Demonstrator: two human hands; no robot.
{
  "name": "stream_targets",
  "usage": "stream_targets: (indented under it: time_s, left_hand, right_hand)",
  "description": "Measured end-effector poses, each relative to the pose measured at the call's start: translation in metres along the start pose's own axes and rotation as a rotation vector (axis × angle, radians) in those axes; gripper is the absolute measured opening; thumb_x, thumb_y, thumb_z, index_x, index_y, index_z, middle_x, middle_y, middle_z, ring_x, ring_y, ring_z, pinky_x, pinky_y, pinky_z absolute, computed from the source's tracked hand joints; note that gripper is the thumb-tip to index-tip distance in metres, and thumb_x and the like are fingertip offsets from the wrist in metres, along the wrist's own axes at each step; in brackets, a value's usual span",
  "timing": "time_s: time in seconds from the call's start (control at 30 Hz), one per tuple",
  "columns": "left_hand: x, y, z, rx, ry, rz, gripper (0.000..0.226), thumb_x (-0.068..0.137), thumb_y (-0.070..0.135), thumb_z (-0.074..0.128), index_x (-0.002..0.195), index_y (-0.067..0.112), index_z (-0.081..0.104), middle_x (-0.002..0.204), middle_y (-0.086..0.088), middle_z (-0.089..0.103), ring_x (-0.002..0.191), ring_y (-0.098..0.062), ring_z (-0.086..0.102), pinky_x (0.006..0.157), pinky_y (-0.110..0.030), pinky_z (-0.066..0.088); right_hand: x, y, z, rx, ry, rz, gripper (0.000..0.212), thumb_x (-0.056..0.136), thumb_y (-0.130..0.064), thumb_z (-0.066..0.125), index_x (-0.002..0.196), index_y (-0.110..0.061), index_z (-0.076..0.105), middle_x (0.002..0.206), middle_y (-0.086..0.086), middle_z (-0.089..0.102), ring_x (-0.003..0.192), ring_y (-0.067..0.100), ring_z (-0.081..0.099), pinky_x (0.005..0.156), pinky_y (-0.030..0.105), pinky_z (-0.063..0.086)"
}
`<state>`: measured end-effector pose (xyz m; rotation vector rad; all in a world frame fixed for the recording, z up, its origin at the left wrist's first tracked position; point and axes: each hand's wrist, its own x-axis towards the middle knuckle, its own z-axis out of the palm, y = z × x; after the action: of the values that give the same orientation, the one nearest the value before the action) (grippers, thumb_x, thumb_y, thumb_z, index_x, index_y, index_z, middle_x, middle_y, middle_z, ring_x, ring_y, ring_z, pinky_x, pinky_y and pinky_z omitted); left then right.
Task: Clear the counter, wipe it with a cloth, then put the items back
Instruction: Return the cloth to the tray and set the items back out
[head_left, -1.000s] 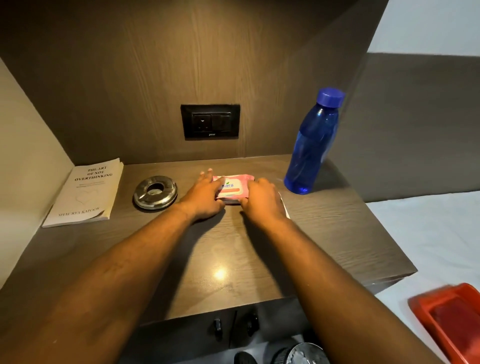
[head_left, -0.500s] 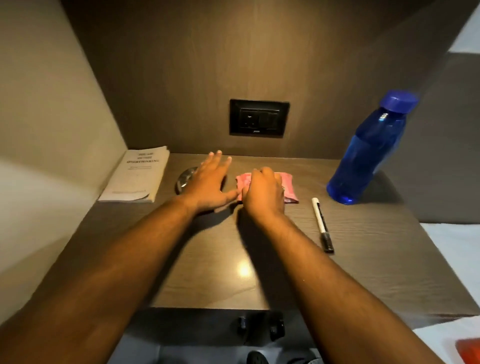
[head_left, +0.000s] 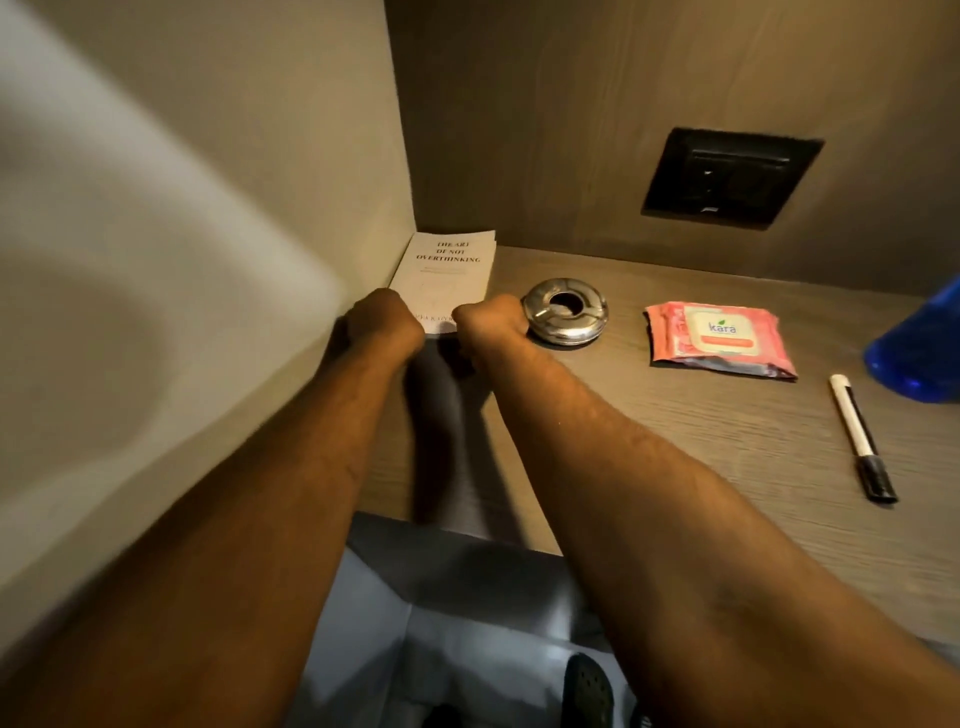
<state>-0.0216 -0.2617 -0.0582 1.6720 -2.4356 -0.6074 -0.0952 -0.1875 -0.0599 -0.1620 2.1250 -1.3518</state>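
The left hand (head_left: 382, 325) and the right hand (head_left: 491, 326) meet at the near edge of the book (head_left: 444, 278), both curled narrow with fingers tucked out of sight; whether they already grip the cover cannot be told. The book lies flat in the back left corner of the counter (head_left: 675, 441), pressed close to the side wall. The right hand sits just beside the steel ashtray (head_left: 565, 310).

Every item is on the counter, so this looks like the clearing step, with the book apparently first. Lifting it probably calls for raising its near edge and drawing it toward the person, since walls close off the left and back.

Farther right lie the pink wipes pack (head_left: 719, 332), the marker (head_left: 860, 436) and, cut by the frame, the blue bottle (head_left: 919, 353). The counter's front edge is open, with bare surface between forearms and marker.
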Motion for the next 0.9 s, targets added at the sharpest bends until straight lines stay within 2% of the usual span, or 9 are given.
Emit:
stream_targets:
  time_s: [0.1, 0.2, 0.3, 0.4, 0.47, 0.57, 0.67, 0.73, 0.9]
  left_hand:
    - [-0.001, -0.002, -0.002, -0.039, 0.044, -0.019, 0.03, 0.092, 0.016, 0.058, 0.118, 0.002, 0.06, 0.126, -0.019, 0.061, 0.113, -0.036, 0.06, 0.086, -0.035, 0.049]
    - [-0.015, -0.005, -0.01, -0.14, 0.105, -0.061, 0.028, 0.091, 0.014, 0.058, 0.116, 0.004, 0.061, 0.123, -0.016, 0.063, 0.111, -0.034, 0.06, 0.076, -0.031, 0.046]
    - [-0.039, -0.011, -0.018, -0.481, 0.17, -0.101, 0.03, 0.088, 0.008, 0.053, 0.116, 0.008, 0.062, 0.118, -0.016, 0.066, 0.1, -0.03, 0.064, 0.068, -0.027, 0.05]
    - [-0.078, -0.007, -0.025, -0.698, 0.122, 0.075, 0.038, 0.084, 0.007, 0.058, 0.121, 0.014, 0.062, 0.12, -0.01, 0.067, 0.096, -0.024, 0.065, 0.064, -0.021, 0.051]
    - [-0.112, 0.001, -0.025, -0.69, 0.077, 0.199, 0.043, 0.082, 0.012, 0.065, 0.125, 0.016, 0.06, 0.121, -0.006, 0.067, 0.095, -0.021, 0.064, 0.073, -0.025, 0.052]
    - [-0.169, 0.005, -0.01, -0.614, 0.051, 0.32, 0.047, 0.079, 0.013, 0.073, 0.124, 0.013, 0.062, 0.122, -0.008, 0.066, 0.1, -0.023, 0.064, 0.071, -0.021, 0.048]
    - [-0.214, 0.005, 0.015, -0.523, 0.016, 0.332, 0.048, 0.077, 0.01, 0.075, 0.123, 0.007, 0.062, 0.124, -0.012, 0.065, 0.106, -0.029, 0.064, 0.079, -0.028, 0.049]
    - [-0.234, 0.006, 0.031, -0.446, -0.043, 0.31, 0.045, 0.079, 0.01, 0.073, 0.123, 0.006, 0.062, 0.124, -0.012, 0.065, 0.107, -0.029, 0.063, 0.076, -0.028, 0.048]
    - [-0.242, -0.001, 0.055, -0.236, -0.062, 0.359, 0.018, 0.084, 0.015, 0.065, 0.101, 0.012, 0.069, 0.107, -0.009, 0.071, 0.09, -0.028, 0.064, 0.076, -0.038, 0.057]
  right_hand:
    - [0.001, 0.001, 0.009, 0.059, -0.048, 0.047, 0.018, 0.084, -0.002, 0.061, 0.102, -0.003, 0.063, 0.107, 0.017, 0.069, 0.086, 0.029, 0.065, 0.064, 0.034, 0.057]
    - [-0.019, 0.006, 0.006, 0.108, -0.051, 0.011, 0.017, 0.087, -0.004, 0.06, 0.103, -0.001, 0.064, 0.099, 0.016, 0.068, 0.073, 0.025, 0.06, 0.047, 0.029, 0.047]
    - [-0.05, 0.014, -0.021, 0.242, -0.06, -0.102, 0.019, 0.092, -0.011, 0.059, 0.106, 0.001, 0.064, 0.088, 0.015, 0.068, 0.064, 0.019, 0.057, 0.052, 0.027, 0.045]
    - [-0.091, 0.029, -0.07, 0.333, -0.05, -0.214, 0.011, 0.094, -0.01, 0.057, 0.097, -0.002, 0.063, 0.069, 0.005, 0.06, 0.052, 0.012, 0.05, 0.044, 0.022, 0.039]
    - [-0.115, 0.045, -0.102, 0.29, -0.012, -0.241, 0.009, 0.094, -0.013, 0.058, 0.092, -0.008, 0.064, 0.068, 0.002, 0.062, 0.051, 0.01, 0.051, 0.043, 0.021, 0.041]
    - [-0.141, 0.081, -0.139, 0.122, 0.082, -0.22, 0.013, 0.094, -0.02, 0.059, 0.095, -0.01, 0.066, 0.085, 0.01, 0.071, 0.06, 0.014, 0.06, 0.05, 0.025, 0.049]
    - [-0.148, 0.115, -0.16, -0.093, 0.175, -0.192, 0.021, 0.092, -0.023, 0.062, 0.104, -0.007, 0.067, 0.108, 0.011, 0.071, 0.084, 0.021, 0.065, 0.06, 0.025, 0.051]
    - [-0.151, 0.13, -0.17, -0.252, 0.194, -0.166, 0.02, 0.092, -0.023, 0.062, 0.105, -0.007, 0.065, 0.114, 0.011, 0.068, 0.093, 0.023, 0.064, 0.062, 0.024, 0.048]
    - [-0.149, 0.153, -0.174, -0.491, 0.206, -0.179, 0.025, 0.091, -0.031, 0.063, 0.101, -0.008, 0.065, 0.111, 0.011, 0.068, 0.079, 0.021, 0.057, 0.062, 0.03, 0.046]
